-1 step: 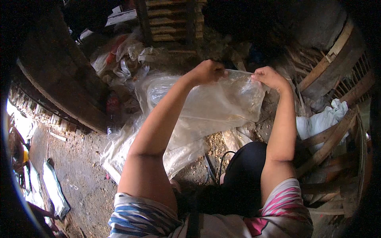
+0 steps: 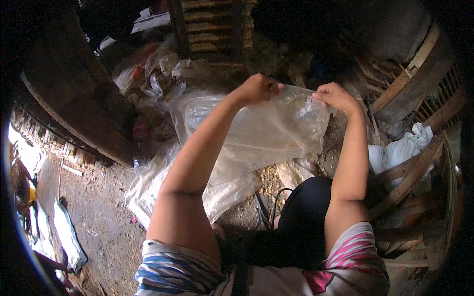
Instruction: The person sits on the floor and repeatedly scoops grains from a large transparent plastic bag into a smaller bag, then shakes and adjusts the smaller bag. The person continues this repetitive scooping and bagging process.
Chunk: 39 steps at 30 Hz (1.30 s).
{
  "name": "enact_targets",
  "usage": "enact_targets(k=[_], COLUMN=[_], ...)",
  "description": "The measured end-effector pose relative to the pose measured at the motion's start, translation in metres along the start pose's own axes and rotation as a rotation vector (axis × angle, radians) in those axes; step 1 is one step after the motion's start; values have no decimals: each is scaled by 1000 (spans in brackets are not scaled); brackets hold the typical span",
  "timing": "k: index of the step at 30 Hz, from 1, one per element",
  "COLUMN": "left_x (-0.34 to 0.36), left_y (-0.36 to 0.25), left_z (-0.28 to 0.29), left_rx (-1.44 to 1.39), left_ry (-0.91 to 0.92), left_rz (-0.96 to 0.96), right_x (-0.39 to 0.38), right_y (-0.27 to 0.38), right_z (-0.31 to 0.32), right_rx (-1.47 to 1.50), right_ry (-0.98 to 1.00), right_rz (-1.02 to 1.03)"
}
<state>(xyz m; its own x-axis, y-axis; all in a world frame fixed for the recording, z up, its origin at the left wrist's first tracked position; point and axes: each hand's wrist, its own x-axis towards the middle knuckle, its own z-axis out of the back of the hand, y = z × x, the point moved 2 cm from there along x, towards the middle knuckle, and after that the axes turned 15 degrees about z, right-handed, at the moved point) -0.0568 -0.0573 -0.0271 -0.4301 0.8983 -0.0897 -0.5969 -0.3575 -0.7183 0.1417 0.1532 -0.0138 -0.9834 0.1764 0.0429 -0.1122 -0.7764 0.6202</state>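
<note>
A large, crumpled clear plastic sheet [image 2: 276,123] hangs and spreads before me; whether it is a bag I cannot tell. My left hand [image 2: 260,89] is closed at its upper edge, fingers curled round the plastic. To the right, my right hand [image 2: 335,95] pinches the same edge between thumb and fingers. Both arms reach forward, with the edge stretched between the hands. The lower part of the plastic lies in folds on the ground, partly behind my left forearm.
A clear bottle [image 2: 140,140] with a reddish label stands left of the plastic. Crumpled plastic [image 2: 155,81] is heaped farther back. A white sack [image 2: 402,150] rests by wooden beams [image 2: 410,175] at right. A dark curved panel [image 2: 74,93] rises at left. Crumbs litter the dirt floor [image 2: 111,212].
The plastic between my hands has shifted slightly. Both hands are nearly where they were and keep hold of its edge.
</note>
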Motion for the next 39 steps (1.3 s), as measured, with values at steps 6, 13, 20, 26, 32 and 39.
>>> enact_targets(k=[6, 13, 20, 26, 32, 39], left_x=[5, 12, 11, 25, 13, 23], left_y=[5, -3, -12, 3, -22, -62], left_z=[-1, -3, -15, 6, 5, 3], left_rx=[-283, -150, -162, 83, 213, 4], left_ry=[4, -203, -165, -461, -604, -407], left_rz=[-169, -155, -239, -289, -471, -274], right_x=[2, -14, 37, 0, -4, 12], right_y=[16, 2, 62, -9, 48, 97], right_z=[6, 12, -29, 12, 23, -5], right_rx=[-69, -112, -94, -240, -160, 259], right_ry=[-53, -119, -31, -108, -255, -559], right_rz=[-33, 152, 169, 0, 191, 500])
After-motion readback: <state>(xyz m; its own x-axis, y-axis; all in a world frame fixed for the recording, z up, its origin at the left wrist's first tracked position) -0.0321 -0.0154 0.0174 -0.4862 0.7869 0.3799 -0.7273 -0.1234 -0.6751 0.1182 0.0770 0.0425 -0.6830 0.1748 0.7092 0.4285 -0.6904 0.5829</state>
